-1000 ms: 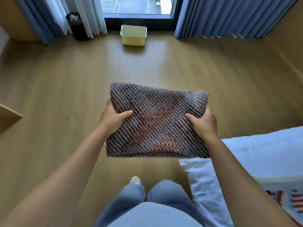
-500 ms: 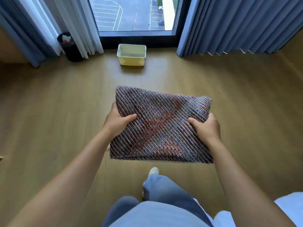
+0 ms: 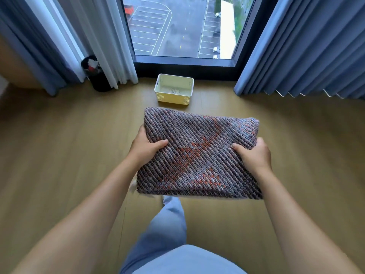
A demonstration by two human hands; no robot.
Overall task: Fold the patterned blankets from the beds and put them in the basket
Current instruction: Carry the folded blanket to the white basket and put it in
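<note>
**A:** Which step was in hand?

**B:** The folding looked done. The patterned blanket (image 3: 197,155) was a thick folded rectangle held in the air above the wooden floor (image 3: 59,155). The left hand (image 3: 144,149) and right hand (image 3: 254,155) each gripped one side, thumb on top and fingers curled underneath. I judged it to be the carry.

**A:** And the basket (image 3: 173,98)?

**B:** It sat on the floor ahead, just in front of the window (image 3: 183,26) and well apart from the blanket. Its perforated bottom showed.

**A:** What did the next move call for?

**B:** Probably walking forward, then lowering the bundle level. The fold looked wider than the basket's rim, so it might have needed squeezing in.

**A:** Was there room?

**B:** Bare floor lay between. A black bin (image 3: 98,80) and the white curtains (image 3: 102,46) stood to the basket's left, and the blue curtain (image 3: 306,46) hung to its right, none touching it.
</note>
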